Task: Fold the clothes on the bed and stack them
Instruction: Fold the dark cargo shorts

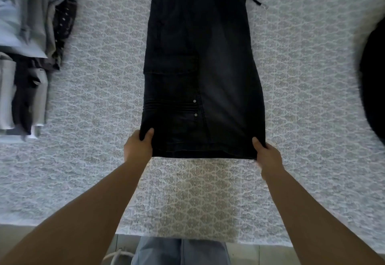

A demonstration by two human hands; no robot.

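Shorts lying mid-bed, both hands at the near hem, folded stack off left, another garment far right.

Dim soft light, blurred edges, wide-angle distortion

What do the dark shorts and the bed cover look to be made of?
Dark shorts: likely washed black denim, matte, with a faded lighter panel, stitched seams and metal rivets. Bed cover: seemingly woven or quilted cotton, matte, with a raised grey-white repeating pattern; blur leaves it uncertain.
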